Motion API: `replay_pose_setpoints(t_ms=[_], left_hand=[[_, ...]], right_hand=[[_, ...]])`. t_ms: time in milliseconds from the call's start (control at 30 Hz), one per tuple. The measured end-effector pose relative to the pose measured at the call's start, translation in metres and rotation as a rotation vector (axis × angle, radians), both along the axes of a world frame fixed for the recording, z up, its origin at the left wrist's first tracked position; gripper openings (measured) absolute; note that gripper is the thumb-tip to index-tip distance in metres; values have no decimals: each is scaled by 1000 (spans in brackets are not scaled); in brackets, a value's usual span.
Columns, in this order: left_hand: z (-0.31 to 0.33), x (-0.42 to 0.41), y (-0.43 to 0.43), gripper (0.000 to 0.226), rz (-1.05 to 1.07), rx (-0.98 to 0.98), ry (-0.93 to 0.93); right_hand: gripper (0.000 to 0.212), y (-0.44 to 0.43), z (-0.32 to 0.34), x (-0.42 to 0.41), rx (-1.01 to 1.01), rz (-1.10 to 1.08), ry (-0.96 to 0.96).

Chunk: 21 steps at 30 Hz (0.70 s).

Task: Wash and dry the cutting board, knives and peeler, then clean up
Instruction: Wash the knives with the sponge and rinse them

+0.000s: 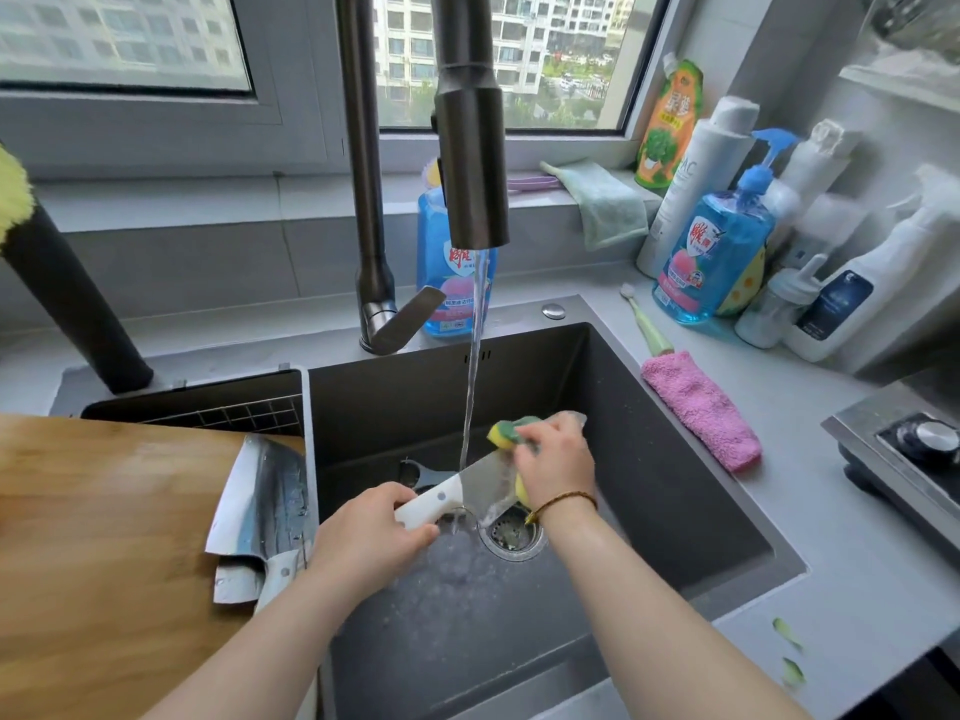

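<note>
Over the dark sink (675,459), my left hand (369,537) grips the white handle of a knife (470,488) held under the running water from the tap (470,163). My right hand (556,459) presses a yellow and green sponge (506,431) folded around the knife's blade. On the wooden cutting board (104,563) at the left lie a steel cleaver (265,506) and a second, smaller knife (239,582) partly under it. A dark peeler-like tool (423,472) lies on the sink bottom behind the knife.
A pink cloth (701,407) and a brush (647,324) lie on the counter right of the sink. Detergent bottles (711,252) crowd the back right corner. A green cloth (608,205) hangs from the sill. A stove (909,459) is at the right edge. A drain basket (234,407) sits left.
</note>
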<state>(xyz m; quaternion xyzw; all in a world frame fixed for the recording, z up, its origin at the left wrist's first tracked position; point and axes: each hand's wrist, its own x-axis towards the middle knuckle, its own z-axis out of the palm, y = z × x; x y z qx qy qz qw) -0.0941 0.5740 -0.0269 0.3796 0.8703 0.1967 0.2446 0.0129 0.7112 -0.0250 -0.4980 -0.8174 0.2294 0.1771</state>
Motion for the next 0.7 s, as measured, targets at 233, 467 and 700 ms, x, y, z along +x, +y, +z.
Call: replay_pose_setpoints(t_ms=[233, 467, 700], left_hand=[[-5, -3, -5, 38, 21, 10, -143], [-4, -3, -4, 33, 27, 31, -187], [-4, -2, -8, 21, -3, 70, -273]], right_hand=[[27, 6, 0, 3, -26, 80, 19], [27, 2, -9, 6, -39, -6, 56], [27, 42, 8, 8, -57, -176, 22]])
